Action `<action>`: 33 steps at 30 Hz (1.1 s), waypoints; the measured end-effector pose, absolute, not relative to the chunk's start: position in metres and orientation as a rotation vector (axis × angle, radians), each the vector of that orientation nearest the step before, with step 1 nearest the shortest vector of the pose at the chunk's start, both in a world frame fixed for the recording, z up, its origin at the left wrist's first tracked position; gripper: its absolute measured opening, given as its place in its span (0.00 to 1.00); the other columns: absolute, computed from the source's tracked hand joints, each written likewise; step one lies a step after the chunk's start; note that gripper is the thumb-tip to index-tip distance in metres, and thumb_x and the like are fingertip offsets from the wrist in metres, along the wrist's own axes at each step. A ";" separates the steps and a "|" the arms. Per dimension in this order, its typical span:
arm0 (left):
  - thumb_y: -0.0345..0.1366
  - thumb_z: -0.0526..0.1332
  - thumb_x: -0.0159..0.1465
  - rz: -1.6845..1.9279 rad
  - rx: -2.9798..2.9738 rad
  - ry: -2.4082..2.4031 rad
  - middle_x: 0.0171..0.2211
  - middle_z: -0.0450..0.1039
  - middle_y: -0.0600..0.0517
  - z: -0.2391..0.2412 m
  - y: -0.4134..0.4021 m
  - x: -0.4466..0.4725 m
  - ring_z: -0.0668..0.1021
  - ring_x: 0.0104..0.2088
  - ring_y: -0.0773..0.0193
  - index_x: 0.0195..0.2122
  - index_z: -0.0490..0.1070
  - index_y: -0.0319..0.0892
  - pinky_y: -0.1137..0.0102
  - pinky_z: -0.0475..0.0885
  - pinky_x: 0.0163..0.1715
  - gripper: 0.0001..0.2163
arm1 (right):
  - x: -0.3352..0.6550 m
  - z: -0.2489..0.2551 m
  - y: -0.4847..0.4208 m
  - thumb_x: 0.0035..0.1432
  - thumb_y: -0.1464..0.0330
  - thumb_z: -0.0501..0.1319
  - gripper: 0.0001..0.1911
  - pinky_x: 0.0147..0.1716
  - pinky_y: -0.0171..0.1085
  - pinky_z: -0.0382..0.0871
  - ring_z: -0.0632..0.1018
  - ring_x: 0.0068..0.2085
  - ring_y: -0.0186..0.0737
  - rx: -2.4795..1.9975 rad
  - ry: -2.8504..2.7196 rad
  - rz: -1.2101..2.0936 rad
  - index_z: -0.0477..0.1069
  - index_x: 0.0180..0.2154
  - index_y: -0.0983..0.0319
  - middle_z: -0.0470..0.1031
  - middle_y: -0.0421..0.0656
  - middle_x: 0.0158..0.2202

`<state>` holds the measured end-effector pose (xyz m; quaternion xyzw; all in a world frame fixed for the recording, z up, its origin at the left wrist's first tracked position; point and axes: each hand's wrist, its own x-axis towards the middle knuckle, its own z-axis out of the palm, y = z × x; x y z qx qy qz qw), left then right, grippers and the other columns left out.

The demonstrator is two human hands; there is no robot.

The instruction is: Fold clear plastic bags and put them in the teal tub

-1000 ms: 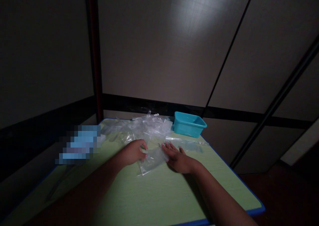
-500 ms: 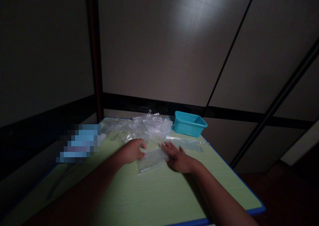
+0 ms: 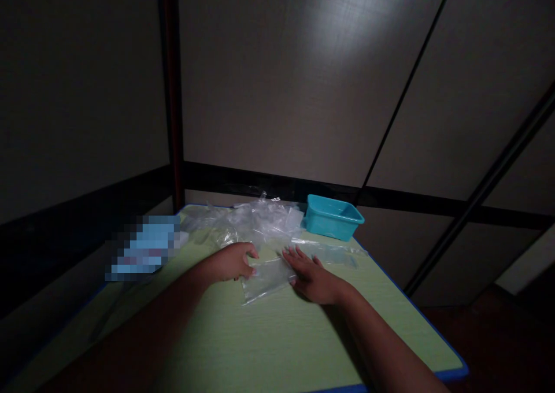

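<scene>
A clear plastic bag [image 3: 266, 282] lies flat on the green table in front of me. My left hand [image 3: 232, 262] is at its upper left corner, thumb and index finger apart, the thumb touching the bag's edge. The other fingers of that hand are mostly hidden. My right hand [image 3: 310, 274] rests open across the bag's right end, palm down with fingers spread. Just beyond it another clear plastic bag [image 3: 332, 253] lies flat on the table.
Behind my hands is a crumpled heap of clear plastic bags [image 3: 260, 217]. A turquoise plastic basket [image 3: 332, 224] stands at the table's back right. At the left lies a blurred-out blue item [image 3: 150, 245]. Dark panels rise behind the blue-edged table [image 3: 260, 347].
The view has shifted slightly, so everything sits a little further right. Both hands stay at the same bag, almost unmoved.
</scene>
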<state>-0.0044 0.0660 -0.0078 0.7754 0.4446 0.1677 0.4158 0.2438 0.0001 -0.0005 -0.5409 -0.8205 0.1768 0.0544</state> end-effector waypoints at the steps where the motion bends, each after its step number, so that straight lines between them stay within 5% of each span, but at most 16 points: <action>1: 0.36 0.60 0.48 0.414 1.933 1.110 0.21 0.67 0.57 -0.007 0.066 -0.005 0.71 0.22 0.65 0.41 0.65 0.39 0.75 0.62 0.18 0.18 | 0.244 0.000 0.000 0.55 0.65 0.53 0.39 0.55 0.61 0.32 0.36 0.64 0.44 -1.641 -2.492 0.539 0.35 0.63 0.51 0.33 0.42 0.65; 20: 0.30 0.59 0.46 0.379 1.850 1.070 0.22 0.68 0.58 0.000 0.068 -0.012 0.73 0.21 0.66 0.44 0.64 0.39 0.74 0.65 0.21 0.21 | 0.241 0.000 0.000 0.55 0.65 0.53 0.40 0.54 0.62 0.24 0.34 0.64 0.46 -1.706 -2.502 0.565 0.33 0.63 0.51 0.31 0.43 0.65; 33: 0.31 0.60 0.46 0.346 1.951 1.087 0.23 0.68 0.57 0.000 0.067 -0.014 0.74 0.23 0.63 0.45 0.64 0.38 0.74 0.65 0.22 0.23 | 0.239 0.004 -0.001 0.54 0.69 0.54 0.39 0.53 0.63 0.28 0.33 0.64 0.47 -1.685 -2.528 0.579 0.37 0.61 0.42 0.31 0.40 0.66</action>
